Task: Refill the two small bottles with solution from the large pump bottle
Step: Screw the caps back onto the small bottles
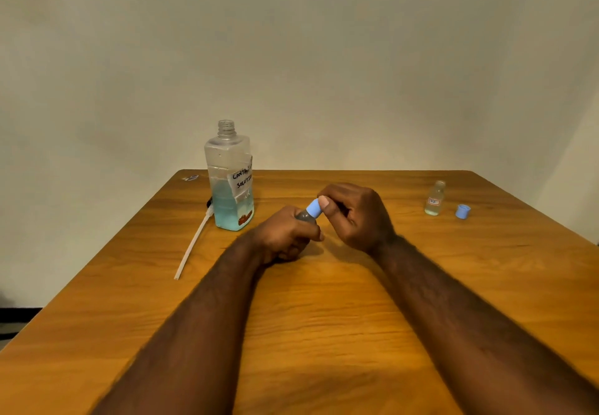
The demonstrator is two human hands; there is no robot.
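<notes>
My left hand [285, 236] is wrapped around a small bottle [305, 216] at the table's middle, hiding most of it. Its blue cap [314, 208] is pinched between the thumb and fingers of my right hand [353, 217]. The large clear bottle [230, 181] stands at the back left, uncapped, about half full of blue liquid, with a handwritten label. Its pump with a long white tube [193, 244] lies on the table to its left. A second small bottle [435, 199] stands uncapped at the back right, with a loose blue cap [463, 211] beside it.
Everything rests on a wooden table [324, 317] against a plain wall. The table's left edge runs diagonally near the pump tube. A small sticker [191, 177] lies at the back left corner.
</notes>
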